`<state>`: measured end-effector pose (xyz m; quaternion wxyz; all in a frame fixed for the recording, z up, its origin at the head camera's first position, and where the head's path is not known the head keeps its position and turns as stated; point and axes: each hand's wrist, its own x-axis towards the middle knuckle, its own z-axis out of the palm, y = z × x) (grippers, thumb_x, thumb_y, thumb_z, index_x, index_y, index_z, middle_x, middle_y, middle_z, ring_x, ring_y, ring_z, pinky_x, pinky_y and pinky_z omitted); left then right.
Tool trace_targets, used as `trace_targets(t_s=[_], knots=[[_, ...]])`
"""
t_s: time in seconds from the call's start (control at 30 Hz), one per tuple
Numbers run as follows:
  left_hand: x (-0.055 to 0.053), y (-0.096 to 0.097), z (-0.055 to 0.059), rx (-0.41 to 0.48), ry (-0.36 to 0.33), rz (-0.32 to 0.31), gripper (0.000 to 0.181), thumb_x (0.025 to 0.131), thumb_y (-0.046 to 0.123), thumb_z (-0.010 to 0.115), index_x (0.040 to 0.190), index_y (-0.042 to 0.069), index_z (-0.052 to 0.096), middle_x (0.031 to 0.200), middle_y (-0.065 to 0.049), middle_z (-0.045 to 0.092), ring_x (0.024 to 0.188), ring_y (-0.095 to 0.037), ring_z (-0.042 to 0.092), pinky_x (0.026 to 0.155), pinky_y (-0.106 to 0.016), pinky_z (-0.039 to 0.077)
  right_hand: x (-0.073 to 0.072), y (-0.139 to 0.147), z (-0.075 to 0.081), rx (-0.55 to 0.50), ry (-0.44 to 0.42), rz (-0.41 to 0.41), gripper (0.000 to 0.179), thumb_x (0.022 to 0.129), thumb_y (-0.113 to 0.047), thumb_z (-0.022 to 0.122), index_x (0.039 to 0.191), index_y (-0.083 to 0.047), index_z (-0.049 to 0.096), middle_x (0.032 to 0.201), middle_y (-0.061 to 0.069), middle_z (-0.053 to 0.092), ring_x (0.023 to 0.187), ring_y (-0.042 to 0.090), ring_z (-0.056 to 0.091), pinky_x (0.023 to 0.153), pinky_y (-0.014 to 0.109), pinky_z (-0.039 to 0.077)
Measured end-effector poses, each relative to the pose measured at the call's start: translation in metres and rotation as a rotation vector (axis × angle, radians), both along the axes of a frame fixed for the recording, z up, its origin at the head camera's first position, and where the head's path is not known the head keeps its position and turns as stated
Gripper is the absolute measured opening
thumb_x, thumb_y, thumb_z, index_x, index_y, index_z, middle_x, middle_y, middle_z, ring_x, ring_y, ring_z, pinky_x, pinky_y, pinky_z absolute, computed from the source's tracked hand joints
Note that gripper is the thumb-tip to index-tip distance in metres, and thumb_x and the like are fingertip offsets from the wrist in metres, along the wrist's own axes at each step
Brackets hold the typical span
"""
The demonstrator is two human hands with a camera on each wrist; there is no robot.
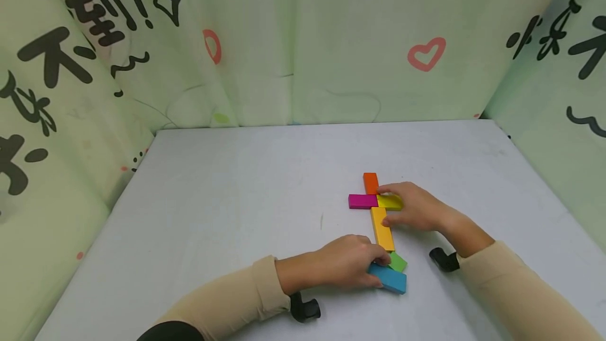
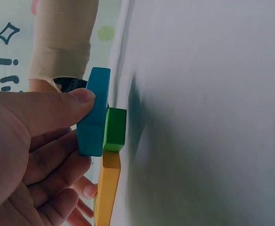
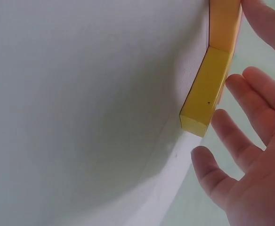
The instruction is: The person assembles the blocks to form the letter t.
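Note:
My left hand (image 1: 344, 261) pinches a blue block (image 1: 392, 280) between thumb and fingers, at the near end of a row of coloured blocks. In the left wrist view the blue block (image 2: 95, 113) stands right at a green block (image 2: 115, 129). Beyond the green one lies a long amber block (image 1: 381, 230). A yellow block (image 1: 390, 202) and a magenta block (image 1: 362, 201) form a crosspiece, with an orange block (image 1: 370, 183) at the far end. My right hand (image 1: 418, 207) hovers over the yellow block, its fingers (image 3: 250, 103) spread and loosely bent beside it.
The blocks lie on a white tabletop (image 1: 236, 188), right of its middle. A pale green curtain (image 1: 350, 41) with black writing and red hearts surrounds the back and sides. Black wrist devices (image 1: 305, 309) hang below both sleeves, close over the table.

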<state>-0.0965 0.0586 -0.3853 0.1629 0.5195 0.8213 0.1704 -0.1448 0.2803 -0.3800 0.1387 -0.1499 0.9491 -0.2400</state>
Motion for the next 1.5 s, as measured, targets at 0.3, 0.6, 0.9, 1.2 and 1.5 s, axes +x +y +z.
trace_targets(t_s=[0.3,0.6,0.9,1.2,1.5], knots=[[0.001,0.002,0.004,0.022,0.009,-0.011,0.037,0.089,0.029,0.079,0.122,0.014,0.07,0.11,0.011,0.07,0.095,0.003,0.057,0.087,-0.01,0.04,-0.008,0.003,-0.004,0.011,0.006,-0.002,0.064,0.083,-0.027,0.082,0.137,-0.004,0.058,0.136,0.022,0.055,0.127,0.045,0.045,0.1,0.064,0.04],[-0.002,0.009,0.001,0.069,0.043,-0.032,0.036,0.089,0.03,0.079,0.12,0.013,0.071,0.106,0.011,0.07,0.091,0.004,0.057,0.086,-0.008,0.039,-0.01,0.003,-0.002,0.012,0.005,-0.003,0.063,0.083,-0.029,0.083,0.136,-0.004,0.059,0.135,0.022,0.056,0.126,0.046,0.045,0.098,0.065,0.04],[-0.004,0.023,-0.001,0.1,0.066,-0.006,0.036,0.089,0.033,0.078,0.119,0.015,0.071,0.105,0.014,0.07,0.09,0.006,0.057,0.085,-0.008,0.038,-0.011,0.003,-0.001,0.01,0.015,0.004,0.062,0.082,-0.028,0.083,0.135,-0.004,0.059,0.135,0.021,0.057,0.126,0.046,0.046,0.1,0.065,0.039],[-0.005,0.033,-0.004,0.097,0.092,0.017,0.036,0.088,0.038,0.078,0.119,0.02,0.073,0.104,0.018,0.07,0.088,0.006,0.052,0.076,-0.007,0.034,-0.014,0.003,0.0,0.035,0.01,0.021,0.062,0.082,-0.027,0.083,0.135,-0.004,0.059,0.136,0.021,0.057,0.127,0.046,0.046,0.101,0.065,0.038],[-0.005,0.045,-0.004,0.085,0.109,0.007,0.036,0.088,0.039,0.078,0.119,0.021,0.073,0.103,0.018,0.069,0.088,0.005,0.053,0.075,-0.006,0.033,-0.014,0.002,0.002,0.043,0.005,0.033,0.062,0.083,-0.025,0.082,0.135,-0.003,0.058,0.136,0.021,0.057,0.129,0.046,0.045,0.102,0.066,0.036]])
